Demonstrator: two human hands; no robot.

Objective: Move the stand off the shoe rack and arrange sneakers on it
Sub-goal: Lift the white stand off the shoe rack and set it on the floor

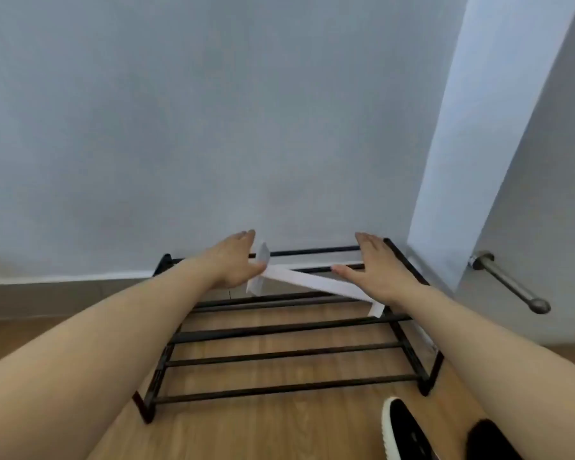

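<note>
White flat stand [312,283] lies across the top rear bars of the black metal shoe rack [279,356], flanked by the spread, empty left hand [238,260] and right hand [377,268]; removal pending, black sneaker [404,429] unplaced on the floor.

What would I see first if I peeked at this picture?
You'd first see two bare arms stretching forward, the left hand and right hand reaching either end of a white stand lying slantwise on top of a black shoe rack against the wall. Down at the bottom right, a black sneaker with a white sole waits on the wooden floor.
</note>
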